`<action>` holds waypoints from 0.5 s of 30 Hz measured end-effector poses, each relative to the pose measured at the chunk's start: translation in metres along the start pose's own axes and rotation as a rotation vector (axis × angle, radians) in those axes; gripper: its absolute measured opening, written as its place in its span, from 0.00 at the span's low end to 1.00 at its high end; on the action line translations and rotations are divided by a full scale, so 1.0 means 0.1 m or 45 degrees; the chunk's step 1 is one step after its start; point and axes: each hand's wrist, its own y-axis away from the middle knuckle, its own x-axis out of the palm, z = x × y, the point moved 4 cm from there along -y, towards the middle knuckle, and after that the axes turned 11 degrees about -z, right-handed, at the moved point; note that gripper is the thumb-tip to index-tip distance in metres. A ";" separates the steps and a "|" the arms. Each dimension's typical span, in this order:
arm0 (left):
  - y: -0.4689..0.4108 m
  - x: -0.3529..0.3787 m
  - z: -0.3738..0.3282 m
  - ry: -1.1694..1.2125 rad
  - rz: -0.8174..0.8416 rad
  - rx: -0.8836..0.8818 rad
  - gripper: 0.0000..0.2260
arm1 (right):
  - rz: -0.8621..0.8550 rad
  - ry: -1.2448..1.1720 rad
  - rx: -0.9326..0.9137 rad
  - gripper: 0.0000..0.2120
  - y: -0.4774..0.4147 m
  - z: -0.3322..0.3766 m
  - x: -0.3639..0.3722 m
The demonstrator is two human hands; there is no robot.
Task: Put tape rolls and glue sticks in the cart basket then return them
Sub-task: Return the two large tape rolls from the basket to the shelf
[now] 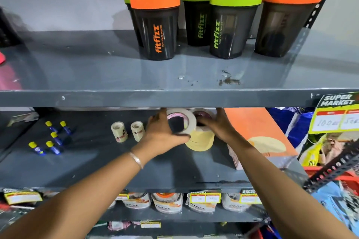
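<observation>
On the middle grey shelf (pixel 97 165) a stack of cream masking tape rolls (pixel 200 141) stands near the centre. My left hand (pixel 161 132) grips a tilted white tape roll (pixel 184 120) on top of the stack. My right hand (pixel 215 126) rests on a second roll (pixel 202 115) behind it, under the upper shelf's edge. Two small clear tape rolls (pixel 119 132) (pixel 137 130) stand upright to the left. Several blue glue sticks with yellow caps (pixel 53 138) lie further left on the same shelf.
An orange box (pixel 256 132) lies right of the stack. Shaker bottles (pixel 155 19) with orange and green lids stand on the upper shelf. Pouches (pixel 167 203) fill the lower shelf. A red basket rim (pixel 310 170) and a slotted metal post (pixel 334 167) are at right.
</observation>
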 end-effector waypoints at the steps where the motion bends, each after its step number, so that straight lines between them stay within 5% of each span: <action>1: -0.08 0.08 -0.09 0.058 0.020 0.034 0.40 | -0.061 -0.201 0.087 0.26 0.01 0.00 -0.04; 4: -0.28 0.35 -0.36 0.183 0.074 0.172 0.29 | -0.130 -0.575 0.389 0.10 0.06 -0.05 -0.13; 15: -0.56 0.91 -0.44 0.283 0.087 0.299 0.29 | 0.032 -0.825 0.502 0.16 0.08 -0.25 -0.09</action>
